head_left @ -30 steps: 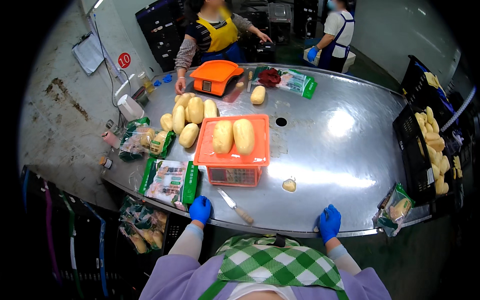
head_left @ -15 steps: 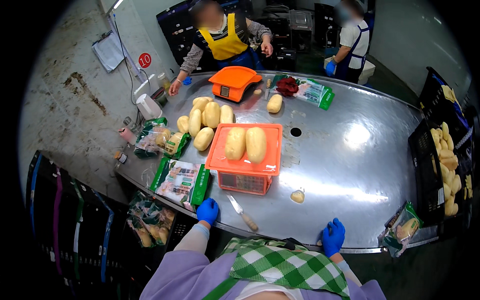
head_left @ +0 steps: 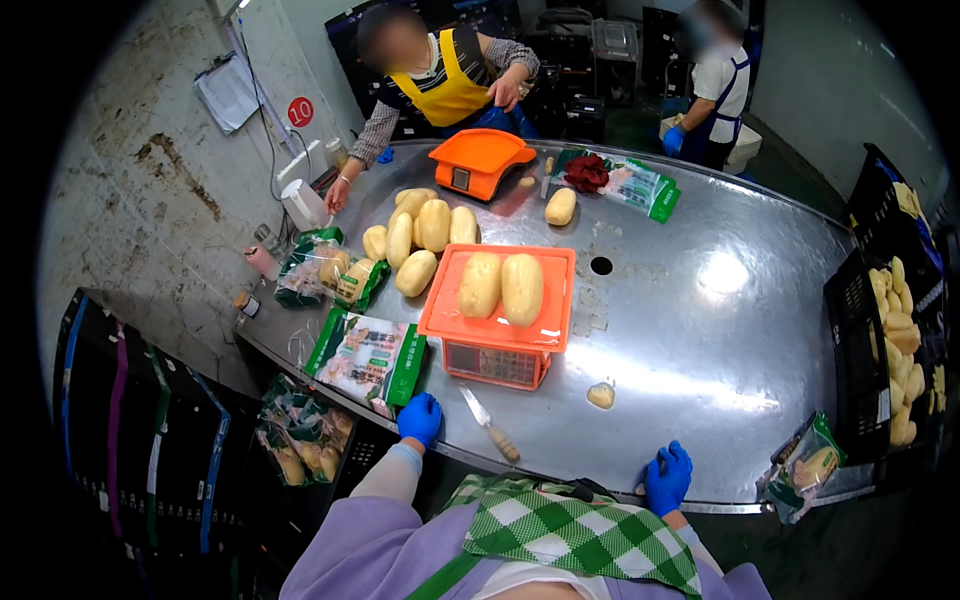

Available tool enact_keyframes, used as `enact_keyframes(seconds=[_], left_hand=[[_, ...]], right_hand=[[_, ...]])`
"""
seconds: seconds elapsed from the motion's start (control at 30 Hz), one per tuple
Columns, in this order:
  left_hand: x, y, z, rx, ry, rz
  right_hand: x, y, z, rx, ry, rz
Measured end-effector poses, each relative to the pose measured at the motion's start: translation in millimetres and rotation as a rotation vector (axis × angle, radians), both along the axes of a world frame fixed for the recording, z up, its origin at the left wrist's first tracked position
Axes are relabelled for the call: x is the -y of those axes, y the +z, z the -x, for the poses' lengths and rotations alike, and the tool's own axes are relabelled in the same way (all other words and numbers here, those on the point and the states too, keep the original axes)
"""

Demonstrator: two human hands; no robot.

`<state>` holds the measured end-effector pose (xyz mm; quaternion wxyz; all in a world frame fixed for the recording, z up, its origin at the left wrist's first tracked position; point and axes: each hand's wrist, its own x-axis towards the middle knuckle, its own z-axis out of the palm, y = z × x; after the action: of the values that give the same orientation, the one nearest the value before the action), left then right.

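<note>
Beyond the left fingers (head_left: 424, 406), the near scale's keypad (head_left: 490, 363) is too small to read; right of the right fingers (head_left: 676, 458), the black crate (head_left: 858, 355) partly hides yellow roots (head_left: 902, 335); behind both, purple sleeves (head_left: 350, 535) are cropped.

Middle-right tabletop (head_left: 715, 345) lies open — leftward, a knife (head_left: 488, 422) and scale (head_left: 497, 336) obstruct.

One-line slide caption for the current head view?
Left hand and right hand, blue-gloved, at the edge of a metal table; knife between them, two pale vegetables on an orange scale.
</note>
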<state>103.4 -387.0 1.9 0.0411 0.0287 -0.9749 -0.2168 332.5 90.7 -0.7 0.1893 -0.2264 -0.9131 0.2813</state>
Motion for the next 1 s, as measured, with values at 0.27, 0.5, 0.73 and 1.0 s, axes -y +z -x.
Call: enact_keyframes(seconds=[0.27,0.5,0.73,1.0], left_hand=[[-2.3,4.9,1.5,-0.009,0.006,0.022],[-1.0,3.4,0.8,0.005,0.011,0.020],[-0.9,2.4,0.6,-0.008,0.005,0.033],[-4.6,9.7,0.6,-0.005,0.007,0.029]], right_hand=[[1.6,-0.3,1.1,0.035,-0.020,0.000],[0.1,-6.7,-1.2,0.023,-0.009,-0.018],[0.2,-5.5,-0.8,0.011,0.002,-0.006],[0.6,-6.2,-0.9,0.023,0.000,-0.007]])
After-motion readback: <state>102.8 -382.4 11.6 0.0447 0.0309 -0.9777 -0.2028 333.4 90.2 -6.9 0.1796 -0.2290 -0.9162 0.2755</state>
